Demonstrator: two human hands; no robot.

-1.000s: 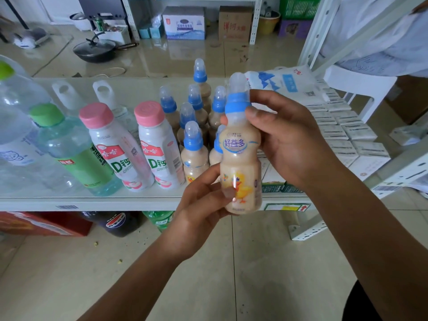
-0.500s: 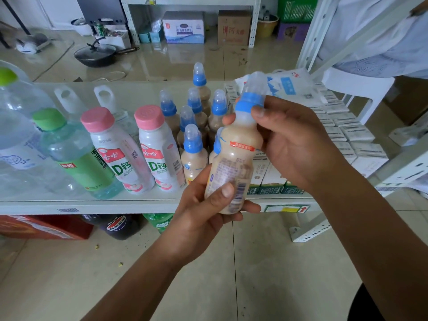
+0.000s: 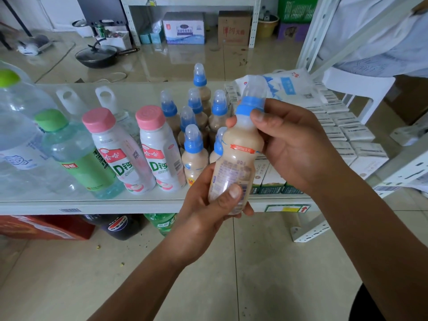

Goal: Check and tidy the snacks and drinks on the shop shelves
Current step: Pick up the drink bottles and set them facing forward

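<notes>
A small beige milk-drink bottle [image 3: 236, 158] with a blue collar and clear cap is held in front of the white shelf [image 3: 115, 206], tilted, its printed back label facing me. My left hand [image 3: 208, 205] grips its base, thumb across the label. My right hand [image 3: 294, 144] pinches its neck below the blue collar. Several matching bottles [image 3: 194, 156] stand on the shelf behind it. Two white bottles with pink caps [image 3: 159, 151] stand to their left, then a green-capped bottle [image 3: 69, 156].
Small cartons [image 3: 342, 135] fill the shelf's right side, a white-and-blue bag [image 3: 289, 89] behind them. Large clear water bottles [image 3: 16, 126] stand far left. Cola and green soda bottles [image 3: 120, 225] lie under the shelf. A shelf upright [image 3: 308, 228] rises on the right beside a person's shirt.
The bottle has been turned in my hands from its front with the duck picture to its back label, and tilted with its cap to the right. Both hands kept hold of it.
</notes>
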